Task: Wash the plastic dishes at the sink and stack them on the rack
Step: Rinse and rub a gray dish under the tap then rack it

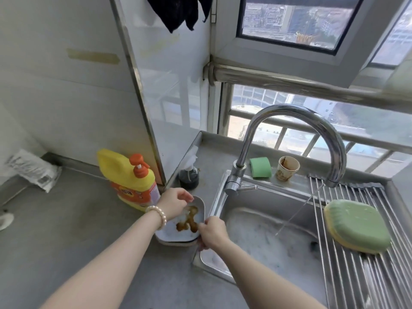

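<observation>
Two hands (pixel 175 202) (pixel 213 230) pinching opposite rims of soiled plate (pixel 178 234) beside sink (pixel 219 197).

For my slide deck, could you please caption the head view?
Both hands grip a sauce-stained plate beside the sink as the faucet runs.

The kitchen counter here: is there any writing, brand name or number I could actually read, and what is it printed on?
None of the text here can be read.
Yellow detergent bottle: its orange label carries print, too blurred to read.
Paper cup: a printed pattern low on its side, no readable words.
White plastic bag: grey print and what looks like a square code, too small to read.
Dark spray bottle: no label visible.
</observation>
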Motion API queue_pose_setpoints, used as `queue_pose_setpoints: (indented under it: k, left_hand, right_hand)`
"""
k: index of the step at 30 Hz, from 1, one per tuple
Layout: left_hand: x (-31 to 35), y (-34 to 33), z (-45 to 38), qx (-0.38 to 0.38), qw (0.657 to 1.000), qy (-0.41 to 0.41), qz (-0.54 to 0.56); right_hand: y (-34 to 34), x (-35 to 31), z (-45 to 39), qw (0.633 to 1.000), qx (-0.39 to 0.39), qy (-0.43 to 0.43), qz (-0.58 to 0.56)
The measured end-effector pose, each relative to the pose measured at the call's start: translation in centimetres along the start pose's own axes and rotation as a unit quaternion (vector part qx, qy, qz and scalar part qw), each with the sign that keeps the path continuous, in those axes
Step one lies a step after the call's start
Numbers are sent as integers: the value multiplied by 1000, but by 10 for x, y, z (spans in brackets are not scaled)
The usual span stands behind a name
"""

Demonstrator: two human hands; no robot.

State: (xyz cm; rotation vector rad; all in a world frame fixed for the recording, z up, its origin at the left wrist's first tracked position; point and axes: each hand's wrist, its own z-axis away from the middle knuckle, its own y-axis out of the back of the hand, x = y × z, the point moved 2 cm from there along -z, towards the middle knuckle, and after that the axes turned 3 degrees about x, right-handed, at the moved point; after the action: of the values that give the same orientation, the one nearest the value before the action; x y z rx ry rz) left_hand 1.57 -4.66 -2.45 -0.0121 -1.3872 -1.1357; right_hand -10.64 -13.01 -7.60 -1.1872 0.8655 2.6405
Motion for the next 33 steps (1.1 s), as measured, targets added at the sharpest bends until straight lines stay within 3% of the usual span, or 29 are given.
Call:
queue_pose_setpoints:
  k: [6,10,13,15,17,19,21,22,24,27,29,33]
  left_hand:
    - [11,-2,5,59,998,-28,-25]
    - [26,-22,2,29,998,-52,-27]
    - [38,-49,6,-67,987,45,137]
    - [47,-72,14,-141,938,133,287]
    - [56,-93,21,-158,921,167,316]
    - [66,-112,26,-146,926,164,307]
    - [73,-127,28,-131,928,147,315]
    - [74,-133,27,-126,932,135,312]
    - [75,-145,24,-126,945,105,283]
    - [90,-154,35,-126,945,87,289]
    - [101,-166,43,-162,927,93,325]
    - [112,-172,43,-130,914,88,375]
  right_hand:
    - [59,3,20,997,1,65,-51]
    - [111,23,31,992,40,115,-31]
    - [144,34,43,985,94,139,-28]
    - [161,41,51,975,171,142,17]
    - [167,55,57,931,284,133,188]
    - [155,64,68,858,361,200,305]
    - [137,68,85,841,304,290,342]
    - [130,73,91,854,232,313,345]
    - [129,85,103,890,71,278,355]
    - [157,94,94,879,113,170,431]
    - [171,90,81,888,128,93,432]
    - [147,61,82,920,20,161,357]
